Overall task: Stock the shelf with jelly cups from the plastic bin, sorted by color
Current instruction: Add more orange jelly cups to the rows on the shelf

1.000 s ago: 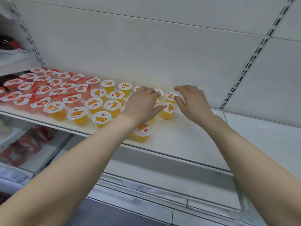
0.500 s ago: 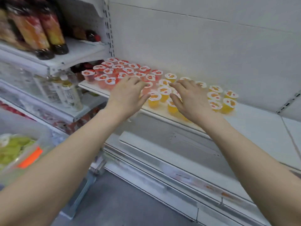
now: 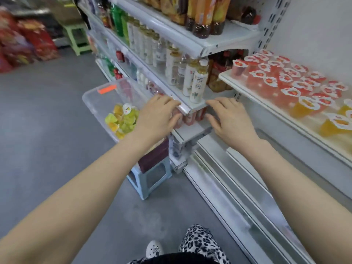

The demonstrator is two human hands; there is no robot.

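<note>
A clear plastic bin (image 3: 99, 101) sits on a light blue stool at centre left and holds several yellow, green and orange jelly cups (image 3: 122, 121). On the white shelf (image 3: 253, 96) at the right stand rows of red jelly cups (image 3: 285, 79) and, nearer me, orange jelly cups (image 3: 304, 107). My left hand (image 3: 156, 117) hovers at the bin's right edge, palm down, fingers loosely apart, holding nothing. My right hand (image 3: 228, 119) is beside it in front of a drinks shelf corner, also empty with fingers apart.
Drink bottles (image 3: 196, 80) fill the shelves (image 3: 186, 109) behind both hands. The light blue stool (image 3: 148, 178) stands under the bin. A green stool (image 3: 76, 37) and red packaged goods (image 3: 24, 40) are far left on the grey floor. My leopard-print leg and shoe show at the bottom.
Both hands have drawn back from the orange cups on the shelf and swung left toward the bin. The view has turned left, bringing the bin and drinks shelves into sight.
</note>
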